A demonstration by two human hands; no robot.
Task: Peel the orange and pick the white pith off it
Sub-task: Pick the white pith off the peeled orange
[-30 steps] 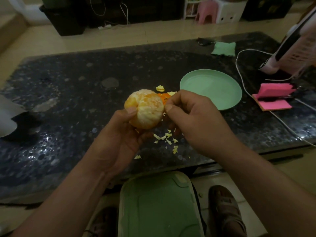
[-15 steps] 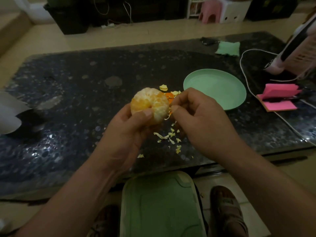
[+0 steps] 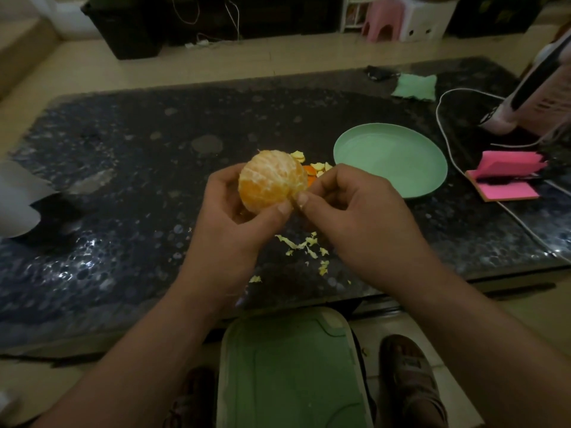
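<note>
Nearest, pale pith scraps [image 3: 301,244] strewn on the dark tabletop [image 3: 123,242]. Just above, gripped the peeled orange [image 3: 272,180] in the left hand [image 3: 228,230], fingers curled round it; pinched pith [image 3: 295,196] at its right side between right hand [image 3: 352,217] thumb and forefinger. Mid pith-picking; next, likely called for a gentle pull away. Beyond, peel pieces [image 3: 312,168], green plate [image 3: 389,159].

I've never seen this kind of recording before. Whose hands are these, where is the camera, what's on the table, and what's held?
No machine here: a person works with bare hands, filmed by one camera on their head looking down. The left hand holds a peeled orange; the right hand pinches pith at its side. On the dark table lie pith scraps, peel bits, a green plate and pink notes.
</note>
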